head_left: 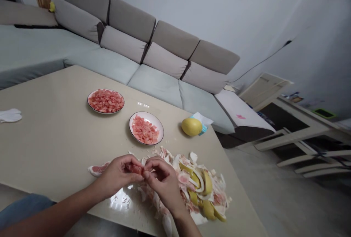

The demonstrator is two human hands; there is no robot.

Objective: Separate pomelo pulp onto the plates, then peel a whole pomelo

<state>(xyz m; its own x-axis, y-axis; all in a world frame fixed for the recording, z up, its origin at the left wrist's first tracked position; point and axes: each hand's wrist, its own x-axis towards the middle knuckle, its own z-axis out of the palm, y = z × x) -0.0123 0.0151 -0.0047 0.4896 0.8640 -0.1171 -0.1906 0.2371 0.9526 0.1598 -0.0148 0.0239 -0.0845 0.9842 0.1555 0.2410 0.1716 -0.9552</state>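
Between my hands is a red piece of pomelo flesh (138, 169), just above the near part of the table. My left hand (120, 175) is closed around it. The fingertips of my right hand (163, 180) pinch at the piece's right end. Beside my left wrist lies a pomelo segment (98, 169) with white membrane. Under and to the right of my right hand spreads a heap of yellow and white pomelo peel (204, 182) with membrane scraps. Beyond my hands stands a plate (155, 121) partly covered with red pulp pieces (144, 130).
A second plate (90, 106), heaped with red pulp (106, 100), is farther left. A whole yellow pomelo (191, 127) sits by a blue and white tissue pack (203, 121). White gloves (10, 115) lie at the table's left. A grey sofa (153, 79) stands behind the table.
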